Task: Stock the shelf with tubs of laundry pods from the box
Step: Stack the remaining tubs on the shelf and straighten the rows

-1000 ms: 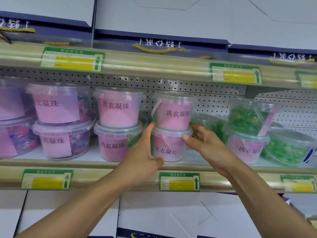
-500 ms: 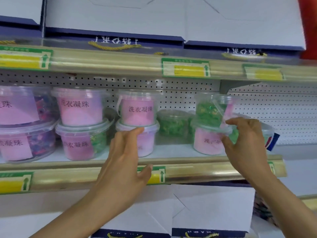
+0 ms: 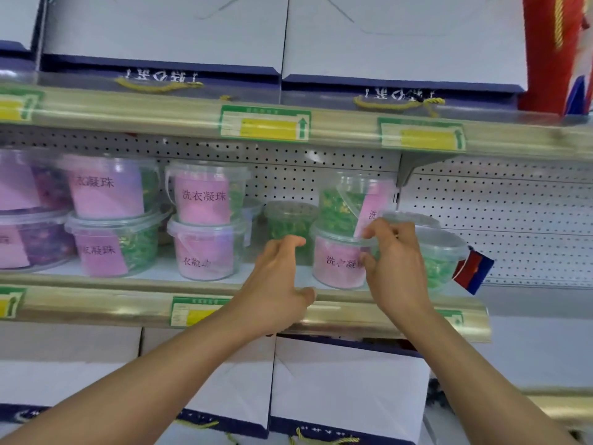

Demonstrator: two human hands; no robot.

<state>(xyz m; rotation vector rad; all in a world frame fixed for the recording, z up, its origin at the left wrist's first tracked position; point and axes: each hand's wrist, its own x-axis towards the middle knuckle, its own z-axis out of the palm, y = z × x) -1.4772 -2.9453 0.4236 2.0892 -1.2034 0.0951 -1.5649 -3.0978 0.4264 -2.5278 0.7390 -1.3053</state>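
Observation:
Clear tubs of laundry pods with pink labels stand stacked in twos on the middle shelf (image 3: 96, 301). My right hand (image 3: 393, 261) grips the right side of a lower tub (image 3: 338, 261) of green pods, thumb on its front, fingers at the rim. A tilted upper tub (image 3: 348, 200) sits on top of it. My left hand (image 3: 276, 284) hovers just left of that stack, fingers loosely curled, holding nothing. A two-tub stack (image 3: 205, 220) stands to the left, and a short green tub (image 3: 290, 220) sits behind. The box is not in view.
More stacked tubs (image 3: 109, 213) fill the shelf's left part. Another tub (image 3: 444, 255) sits at the right beside a red-blue card (image 3: 473, 271). White-and-navy gift boxes (image 3: 346, 387) line the shelves above and below. A red bag (image 3: 558, 53) stands top right.
The view has shifted right. My right hand went from the middle pink stack to the green-pod stack and now grips its lower tub. My left hand let go and followed rightward.

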